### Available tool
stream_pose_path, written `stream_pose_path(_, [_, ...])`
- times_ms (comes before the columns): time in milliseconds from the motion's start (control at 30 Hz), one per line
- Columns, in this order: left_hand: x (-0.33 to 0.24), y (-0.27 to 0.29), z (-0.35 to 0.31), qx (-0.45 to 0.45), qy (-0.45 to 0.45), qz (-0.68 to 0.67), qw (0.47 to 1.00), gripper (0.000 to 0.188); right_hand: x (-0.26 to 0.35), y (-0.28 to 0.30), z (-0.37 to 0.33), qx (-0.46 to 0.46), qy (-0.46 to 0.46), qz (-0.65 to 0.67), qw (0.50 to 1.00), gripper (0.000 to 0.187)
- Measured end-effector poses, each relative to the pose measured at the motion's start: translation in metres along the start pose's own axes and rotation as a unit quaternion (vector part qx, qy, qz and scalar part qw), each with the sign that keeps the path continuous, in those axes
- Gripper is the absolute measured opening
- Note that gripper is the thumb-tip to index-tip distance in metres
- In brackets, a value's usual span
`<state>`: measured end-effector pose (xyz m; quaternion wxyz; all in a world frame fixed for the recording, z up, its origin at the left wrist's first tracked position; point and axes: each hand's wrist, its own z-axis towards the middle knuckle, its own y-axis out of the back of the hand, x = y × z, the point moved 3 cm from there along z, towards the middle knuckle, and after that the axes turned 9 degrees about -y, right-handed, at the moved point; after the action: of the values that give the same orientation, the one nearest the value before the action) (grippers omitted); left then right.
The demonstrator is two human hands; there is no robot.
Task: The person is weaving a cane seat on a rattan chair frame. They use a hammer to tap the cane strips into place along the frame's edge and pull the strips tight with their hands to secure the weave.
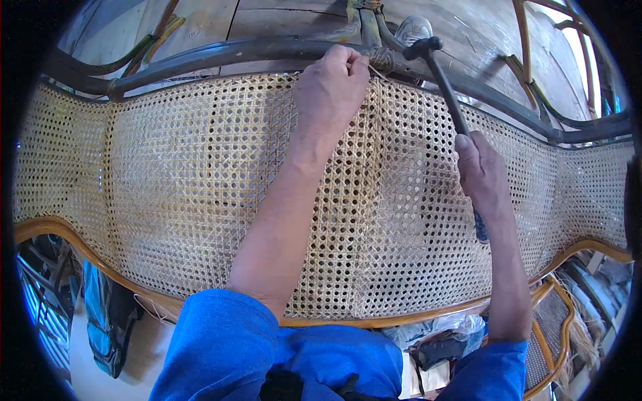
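Note:
A wide panel of woven cane webbing [221, 174] stretches across in front of me, edged at its far side by a dark curved rail [267, 50]. My left hand [333, 83] rests at that far edge, its thumb and fingers pinched together against the rail. Whatever lies in the pinch is too small to make out; a thin pale strand shows just right of the fingertips. My right hand [483, 170] grips the handle of a hammer [447, 83] above the right part of the webbing. The hammer's dark head is raised near the rail, right of my left hand.
A brown wooden rail [63, 230] borders the webbing on my side. Beyond the dark rail are bent poles [525, 40] and a light shoe [413, 30] on the plank floor. A blue and black bag [100, 327] lies lower left; another cane-panelled frame [568, 327] stands lower right.

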<state>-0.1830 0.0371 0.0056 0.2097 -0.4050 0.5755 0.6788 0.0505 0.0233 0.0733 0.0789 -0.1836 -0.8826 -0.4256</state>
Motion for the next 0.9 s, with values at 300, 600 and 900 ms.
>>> stream_pose_path(300, [0.007,0.006,0.001,-0.049,-0.002,-0.141,0.989,0.034,-0.029,0.009,-0.029,-0.070,-0.086,-0.045,0.993,0.038])
stream_pose_path(600, [-0.002,-0.007,0.001,0.172,0.147,-0.858,0.461,0.074,-0.071,0.007,-0.032,-0.304,0.026,-0.084,0.949,0.028])
stream_pose_path(900, [-0.039,-0.029,-0.017,0.161,0.176,-0.845,0.479,0.089,0.059,-0.015,-0.017,-0.236,0.153,0.284,0.917,0.019])
